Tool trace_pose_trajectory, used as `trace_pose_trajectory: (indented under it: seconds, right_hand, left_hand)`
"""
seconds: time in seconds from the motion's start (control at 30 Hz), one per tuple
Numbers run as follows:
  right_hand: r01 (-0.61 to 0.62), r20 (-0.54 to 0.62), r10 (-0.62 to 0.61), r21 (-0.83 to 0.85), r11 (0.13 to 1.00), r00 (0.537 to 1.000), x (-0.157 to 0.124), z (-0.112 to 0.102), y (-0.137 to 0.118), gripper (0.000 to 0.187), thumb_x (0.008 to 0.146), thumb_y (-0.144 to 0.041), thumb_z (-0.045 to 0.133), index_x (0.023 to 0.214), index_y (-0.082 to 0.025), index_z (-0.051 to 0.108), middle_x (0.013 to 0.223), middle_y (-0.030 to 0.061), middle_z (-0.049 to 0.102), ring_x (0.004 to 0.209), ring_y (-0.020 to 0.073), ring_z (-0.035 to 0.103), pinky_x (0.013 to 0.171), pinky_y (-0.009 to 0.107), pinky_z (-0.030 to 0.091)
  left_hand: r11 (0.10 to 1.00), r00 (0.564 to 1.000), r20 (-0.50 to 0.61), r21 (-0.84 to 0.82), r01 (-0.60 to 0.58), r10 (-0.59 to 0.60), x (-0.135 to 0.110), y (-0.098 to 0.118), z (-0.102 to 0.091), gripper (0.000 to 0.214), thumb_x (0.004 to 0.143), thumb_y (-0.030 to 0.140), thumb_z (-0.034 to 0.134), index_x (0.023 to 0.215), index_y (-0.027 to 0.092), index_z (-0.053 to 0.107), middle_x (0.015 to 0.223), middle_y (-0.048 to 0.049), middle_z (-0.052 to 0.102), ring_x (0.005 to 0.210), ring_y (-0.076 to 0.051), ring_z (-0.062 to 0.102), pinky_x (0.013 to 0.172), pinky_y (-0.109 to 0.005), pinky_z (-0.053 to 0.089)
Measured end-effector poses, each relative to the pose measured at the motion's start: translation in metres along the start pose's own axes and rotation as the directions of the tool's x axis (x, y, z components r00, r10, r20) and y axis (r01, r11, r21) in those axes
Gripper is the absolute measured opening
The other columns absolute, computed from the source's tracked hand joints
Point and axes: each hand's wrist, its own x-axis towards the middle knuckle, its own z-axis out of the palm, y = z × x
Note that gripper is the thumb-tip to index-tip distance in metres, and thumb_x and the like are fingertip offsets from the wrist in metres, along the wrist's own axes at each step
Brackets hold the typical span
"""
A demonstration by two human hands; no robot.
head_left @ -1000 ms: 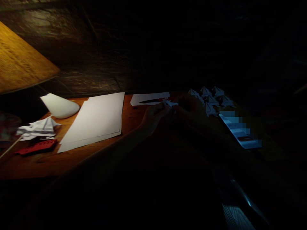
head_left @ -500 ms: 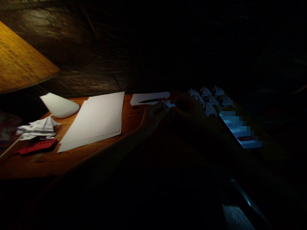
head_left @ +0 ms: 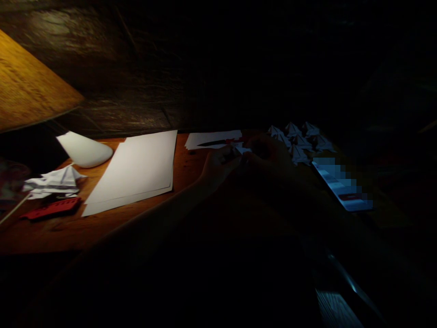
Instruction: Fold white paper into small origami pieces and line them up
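The scene is very dark. My left hand (head_left: pixel 218 166) and my right hand (head_left: pixel 269 157) meet over the wooden table (head_left: pixel 68 232), both pinching a small folded white paper piece (head_left: pixel 241 148) between their fingertips. Just behind the hands lies a small sheet of paper (head_left: pixel 211 139) with scissors (head_left: pixel 218 143) on it. Several folded paper figures (head_left: pixel 300 139) sit in a cluster right of my right hand.
A stack of white sheets (head_left: pixel 136 171) lies left of the hands. Farther left are a white cone-shaped object (head_left: pixel 83 150), a crumpled folded paper (head_left: pixel 54 181) and a red flat object (head_left: pixel 51 208). A lampshade (head_left: pixel 23 89) hangs at the upper left. A blurred-out booklet (head_left: pixel 341 184) lies at the right.
Both hands stay together on the small paper piece, with only slight finger shifts. Nothing else on the table has moved.
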Motion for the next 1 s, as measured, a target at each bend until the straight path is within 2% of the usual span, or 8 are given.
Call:
trace_pose_trajectory:
  seconds: [0.2,0.47,0.67,0.77,0.9,1.0]
  right_hand:
    - [-0.005,0.007,0.006,-0.025,1.0,1.0,-0.0003,-0.0005,-0.0034,0.017,0.086,-0.032,0.073,0.098,-0.022,0.068,0.088,0.0022,0.07,0.077,0.0177,0.062,0.067,0.031,0.046]
    - [0.029,0.015,-0.028,-0.044,0.999,0.999,-0.0003,-0.0005,-0.0003,0.019,0.086,-0.031,0.073,0.102,-0.022,0.069,0.093,0.0032,0.072,0.08,0.0185,0.064,0.069,0.032,0.048]
    - [0.057,-0.008,-0.057,-0.028,0.998,0.998,-0.0017,0.0011,0.0006,0.025,0.087,-0.034,0.074,0.109,-0.024,0.069,0.1,0.0033,0.073,0.086,0.0212,0.067,0.072,0.033,0.051]
    - [0.102,-0.04,-0.103,-0.021,0.995,0.994,-0.0014,-0.0005,0.0001,0.024,0.092,-0.038,0.07,0.113,-0.025,0.067,0.1,0.0036,0.072,0.087,0.0213,0.067,0.072,0.033,0.051]
    - [0.211,-0.015,-0.214,-0.12,0.97,0.977,0.0006,-0.0033,-0.0003,0.016,0.096,-0.036,0.065,0.104,-0.023,0.068,0.101,0.0051,0.072,0.091,0.0222,0.065,0.078,0.036,0.05]
    - [0.226,-0.009,-0.231,-0.167,0.96,0.973,0.0017,-0.0038,0.0007,0.015,0.096,-0.035,0.064,0.104,-0.023,0.068,0.102,0.0061,0.071,0.09,0.0229,0.064,0.079,0.038,0.049]
  left_hand:
    - [1.0,1.0,-0.016,-0.002,-0.003,0.003,0.0,-0.0007,0.0001,0.013,0.078,0.028,0.075,0.081,0.016,0.072,0.08,-0.0024,0.071,0.077,-0.014,0.065,0.073,-0.028,0.051]
    - [0.999,0.998,-0.039,-0.022,0.049,-0.05,-0.0004,0.0017,0.0014,0.013,0.076,0.026,0.076,0.082,0.015,0.073,0.081,-0.0038,0.073,0.075,-0.015,0.065,0.072,-0.028,0.052]
    - [0.973,0.993,-0.037,-0.206,0.099,-0.109,0.0012,0.0033,0.0018,0.011,0.081,0.027,0.072,0.076,0.017,0.069,0.072,-0.0009,0.067,0.07,-0.014,0.062,0.069,-0.027,0.051]
    - [0.951,0.989,-0.074,-0.294,0.099,-0.125,0.004,0.003,0.0006,0.011,0.083,0.024,0.069,0.075,0.018,0.067,0.076,-0.0019,0.068,0.073,-0.015,0.063,0.073,-0.028,0.052]
    - [0.924,0.987,-0.073,-0.368,0.108,-0.145,0.0069,0.0027,-0.0014,0.009,0.084,0.023,0.07,0.077,0.018,0.067,0.08,-0.0015,0.069,0.076,-0.014,0.063,0.076,-0.028,0.052]
    - [0.918,0.99,-0.052,-0.384,0.1,-0.13,0.0066,0.0035,-0.0011,0.015,0.086,0.025,0.071,0.075,0.018,0.064,0.073,0.0,0.063,0.069,-0.013,0.059,0.071,-0.026,0.05]
